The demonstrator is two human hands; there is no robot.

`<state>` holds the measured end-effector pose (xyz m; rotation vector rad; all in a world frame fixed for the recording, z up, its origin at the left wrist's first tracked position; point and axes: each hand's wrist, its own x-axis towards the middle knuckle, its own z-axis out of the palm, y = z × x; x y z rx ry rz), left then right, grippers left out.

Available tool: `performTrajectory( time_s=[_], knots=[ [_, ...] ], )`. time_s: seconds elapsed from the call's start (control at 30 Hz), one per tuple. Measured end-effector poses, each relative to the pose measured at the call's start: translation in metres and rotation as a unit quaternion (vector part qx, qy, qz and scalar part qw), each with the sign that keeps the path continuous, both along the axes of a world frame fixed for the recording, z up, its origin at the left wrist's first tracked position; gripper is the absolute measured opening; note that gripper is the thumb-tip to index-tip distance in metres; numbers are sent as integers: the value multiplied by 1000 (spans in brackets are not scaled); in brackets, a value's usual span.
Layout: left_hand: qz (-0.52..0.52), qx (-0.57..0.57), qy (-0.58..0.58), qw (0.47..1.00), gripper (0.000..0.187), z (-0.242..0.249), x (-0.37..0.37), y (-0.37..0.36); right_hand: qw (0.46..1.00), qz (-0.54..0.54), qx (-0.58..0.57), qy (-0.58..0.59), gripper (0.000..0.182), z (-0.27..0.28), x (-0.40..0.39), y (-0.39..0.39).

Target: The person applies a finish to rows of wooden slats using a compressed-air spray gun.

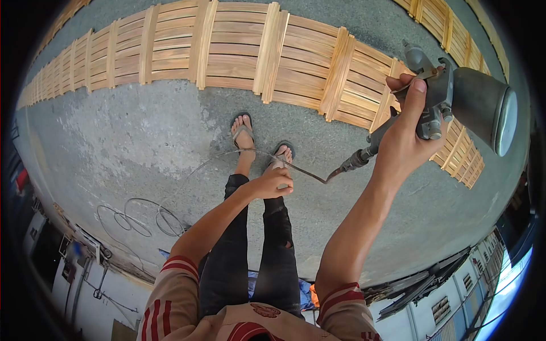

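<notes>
My right hand [406,128] is wrapped round a spray gun [441,88], raised at the right of the view. Its fingers lie over the trigger side, and a large grey cup [483,108] sticks out to the right. From the gun's lower end an air hose [310,175] runs down, then left past my feet. My left hand [274,183] hangs in front of my legs, fingers loosely curled with nothing seen in them; the hose passes close above it. Beyond the gun lies a long row of slatted wooden panels [233,57].
Loops of hose [136,219] lie on the concrete floor [153,125] at left. More slatted panels [455,34] form another row at upper right. My feet, in flip-flops [243,131], stand near the first row. Dark planks or scrap [415,284] are piled by the wall at lower right.
</notes>
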<state>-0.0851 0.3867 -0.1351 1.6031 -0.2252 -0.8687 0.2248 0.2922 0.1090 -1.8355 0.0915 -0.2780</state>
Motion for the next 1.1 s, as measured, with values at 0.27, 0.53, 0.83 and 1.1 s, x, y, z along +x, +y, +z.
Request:
performTrajectory(
  time_s=[0.27, 0.53, 0.83, 1.1],
  knots=[
    [162, 47, 9, 986, 62, 24, 64, -33, 997, -21, 42, -60, 36, 11, 20, 42],
    [189, 99, -69, 975, 67, -38, -8, 6, 991, -8, -44, -129, 38, 49, 42, 39],
    [125, 42, 115, 985, 36, -7, 105, -22, 996, -61, 4, -64, 53, 38, 27, 64],
    [121, 245, 123, 954, 48, -36, -104, 121, 997, -27, 46, -54, 46, 38, 36, 59]
  ],
)
